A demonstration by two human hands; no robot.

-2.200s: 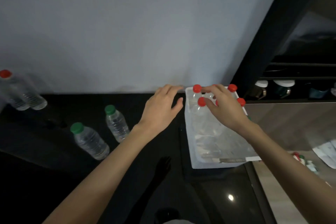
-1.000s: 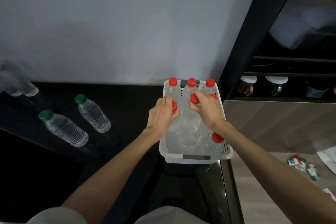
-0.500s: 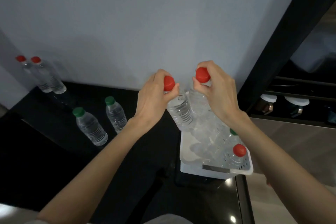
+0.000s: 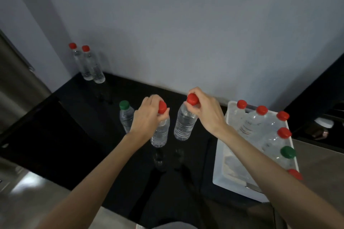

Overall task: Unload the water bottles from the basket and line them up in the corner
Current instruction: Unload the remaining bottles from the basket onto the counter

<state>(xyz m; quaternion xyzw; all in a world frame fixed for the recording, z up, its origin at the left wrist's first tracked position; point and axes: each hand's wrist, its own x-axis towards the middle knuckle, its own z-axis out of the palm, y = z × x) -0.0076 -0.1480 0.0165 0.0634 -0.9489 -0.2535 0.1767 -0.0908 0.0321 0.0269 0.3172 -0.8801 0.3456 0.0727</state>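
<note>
My left hand (image 4: 147,117) grips a clear red-capped water bottle (image 4: 160,134) by its neck, held above the black counter (image 4: 78,135). My right hand (image 4: 204,111) holds a second red-capped bottle (image 4: 184,124) the same way, just to the right. The white basket (image 4: 229,176) stands at the right and holds several bottles, most with red caps, one with a green cap (image 4: 288,152). Two red-capped bottles (image 4: 91,67) stand side by side in the far left corner against the wall. A green-capped bottle (image 4: 126,115) stands partly behind my left hand.
A pale wall runs along the back of the counter. A steel appliance (image 4: 16,83) rises at the left edge. A dark cabinet frame (image 4: 316,87) and a shelf with jars (image 4: 323,126) lie to the right of the basket.
Both hands have carried their bottles left, away from the basket and out over the counter. The view has swung left, so the corner bottles show more fully.
</note>
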